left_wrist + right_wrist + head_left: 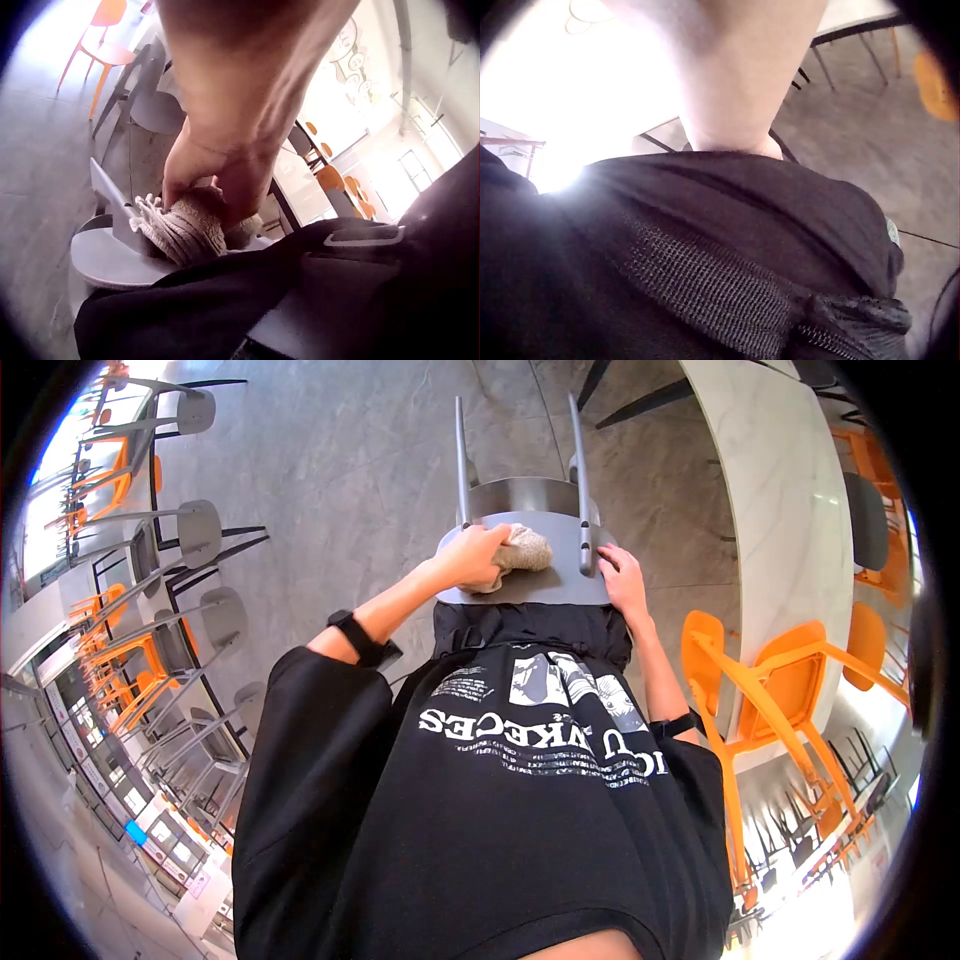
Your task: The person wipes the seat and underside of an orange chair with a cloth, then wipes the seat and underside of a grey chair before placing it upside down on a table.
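A grey chair (556,586) sits right in front of the person's waist, two grey bars pointing away from its flat panel. Bunched in the left hand (474,556) is a beige cloth (528,550), pressed against this panel. Up close, the left wrist view shows the cloth (184,229) with a fringed edge, the fingers curled round it. At the panel's other side, the right hand (625,582) grips the chair's edge beside one bar, fingertips bent over it. Black clothing hides the right hand's fingers in the right wrist view.
A long white marble-look table (775,480) runs along the right. An orange chair (780,680) stands close to the right arm. Rows of grey and orange chairs line the left side, with a grey floor (330,480) between.
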The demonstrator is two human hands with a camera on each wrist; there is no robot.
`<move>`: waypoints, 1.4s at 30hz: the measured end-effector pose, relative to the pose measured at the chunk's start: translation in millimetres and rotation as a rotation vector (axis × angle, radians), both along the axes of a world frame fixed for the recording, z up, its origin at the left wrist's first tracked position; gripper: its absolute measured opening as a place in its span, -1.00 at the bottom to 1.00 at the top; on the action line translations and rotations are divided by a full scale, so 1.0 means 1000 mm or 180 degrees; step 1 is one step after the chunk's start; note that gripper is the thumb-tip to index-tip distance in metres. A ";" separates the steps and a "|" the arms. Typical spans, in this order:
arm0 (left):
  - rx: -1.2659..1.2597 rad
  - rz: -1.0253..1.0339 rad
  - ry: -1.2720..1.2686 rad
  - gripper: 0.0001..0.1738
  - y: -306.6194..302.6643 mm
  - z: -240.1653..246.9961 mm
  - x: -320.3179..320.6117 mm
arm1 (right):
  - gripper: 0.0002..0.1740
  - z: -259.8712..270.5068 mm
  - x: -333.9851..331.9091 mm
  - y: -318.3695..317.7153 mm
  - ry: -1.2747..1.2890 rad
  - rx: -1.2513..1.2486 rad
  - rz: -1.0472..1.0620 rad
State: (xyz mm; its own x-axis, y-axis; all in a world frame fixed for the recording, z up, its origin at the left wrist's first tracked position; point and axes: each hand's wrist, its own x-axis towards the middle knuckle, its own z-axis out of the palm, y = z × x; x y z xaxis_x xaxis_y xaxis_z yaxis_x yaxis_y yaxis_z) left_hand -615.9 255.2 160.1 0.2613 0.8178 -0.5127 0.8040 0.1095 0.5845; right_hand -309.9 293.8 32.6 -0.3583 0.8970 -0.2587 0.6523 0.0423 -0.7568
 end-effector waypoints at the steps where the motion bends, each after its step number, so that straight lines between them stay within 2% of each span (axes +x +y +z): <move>1: 0.0214 0.0031 -0.0323 -0.53 -0.005 0.001 -0.008 | -0.66 0.000 0.000 0.001 0.0013 0.0007 -0.0006; 4: -0.0350 0.0380 -0.0613 -0.50 -0.020 0.035 -0.031 | -0.66 -0.002 -0.001 0.006 0.0044 0.0039 0.0016; 6: -0.0765 0.0531 -0.0474 -0.47 -0.036 0.033 -0.055 | -0.65 -0.004 0.000 0.009 0.0053 0.0056 0.0088; 7: -0.0686 0.0510 -0.0475 -0.47 -0.045 0.029 -0.066 | -0.65 -0.005 0.000 0.010 0.0061 0.0045 0.0101; 11: -0.0099 0.0306 0.0346 -0.55 -0.062 0.002 -0.091 | -0.63 -0.007 -0.004 0.016 0.0101 0.0013 0.0197; 14: -0.0638 -0.0046 0.1802 -0.60 -0.063 -0.022 -0.100 | -0.62 0.001 -0.005 0.015 0.0119 -0.0113 0.0174; 15: -0.0760 -0.0219 0.1889 -0.60 -0.059 -0.026 -0.108 | -0.62 0.004 -0.006 0.016 0.0130 -0.0167 0.0135; 18: -0.0292 0.0252 0.2339 -0.62 -0.055 -0.025 -0.118 | -0.61 -0.005 -0.002 0.016 0.0051 -0.0238 0.0172; 22: -0.0047 0.0932 0.1395 -0.40 -0.032 0.017 -0.114 | -0.62 -0.003 -0.003 0.015 0.0101 -0.0224 0.0139; 23: 0.0143 0.0780 0.0987 -0.40 -0.033 0.018 -0.114 | -0.62 -0.003 -0.003 0.015 0.0088 -0.0255 0.0150; 26: -0.0904 -0.0430 0.1448 -0.49 -0.030 0.026 -0.082 | -0.62 0.000 -0.005 0.016 0.0055 -0.0315 0.0150; 27: -0.1040 -0.0366 0.1553 -0.56 -0.042 0.009 -0.073 | -0.62 0.002 -0.005 0.015 0.0038 -0.0335 0.0141; 28: -0.0901 -0.0185 0.1583 -0.63 -0.046 0.020 -0.058 | -0.61 0.003 -0.004 0.014 0.0029 -0.0321 0.0168; 30: -0.0187 -0.0101 0.1940 -0.55 -0.064 -0.029 -0.056 | -0.61 0.001 -0.003 0.011 0.0019 -0.0300 0.0233; 33: 0.0227 -0.0312 0.2630 -0.39 -0.067 -0.074 -0.054 | -0.61 0.000 -0.002 0.006 -0.0194 -0.0175 0.0375; 37: -0.0437 -0.0327 0.2879 -0.25 -0.060 -0.119 -0.074 | -0.59 0.015 -0.003 0.005 -0.0343 -0.0275 0.0679; 39: -0.0781 0.0109 0.2577 -0.44 -0.064 -0.142 -0.094 | -0.57 0.019 0.000 0.003 -0.0448 -0.0352 0.0799; 42: -0.1627 0.1029 0.2183 -0.57 -0.070 -0.156 -0.127 | -0.56 0.017 0.002 -0.001 -0.0567 -0.0431 0.0711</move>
State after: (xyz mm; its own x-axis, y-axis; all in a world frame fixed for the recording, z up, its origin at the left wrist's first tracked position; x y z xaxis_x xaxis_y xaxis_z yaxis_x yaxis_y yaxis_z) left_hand -742.6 185.5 3.6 -0.4365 0.4288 -0.7910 0.8423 0.5038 -0.1917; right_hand -307.8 292.7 49.6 -0.4809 0.7544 -0.4468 0.7611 0.1062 -0.6399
